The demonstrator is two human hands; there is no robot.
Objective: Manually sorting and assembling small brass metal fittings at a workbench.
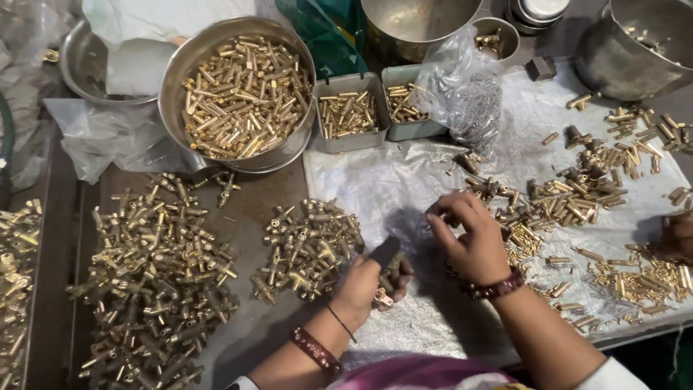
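A grey work surface (274, 332), partly covered by a crinkled clear plastic sheet (382, 180), carries heaps of brass fittings seen from above; nothing of the room beyond it shows. The left hand (364, 282) is closed around a small dark tool (385, 252) and a brass fitting (382, 297), just off the sheet's edge. The right hand (469, 235), at about 2 o'clock from the left hand, pinches a small part at its fingertips (438, 214); what part, cannot be told. Two piles of T-shaped fittings lie at 9 o'clock from the hands: a large pile (155, 278) and a smaller pile (310, 245). At 12 o'clock stand a round steel bowl (238, 94) full of short brass pins and two small grey trays (351, 112) of the same. Loose brass pieces (592, 188) spread at 3 o'clock, too many to count. Another person's hand (678, 235) shows at the right edge.
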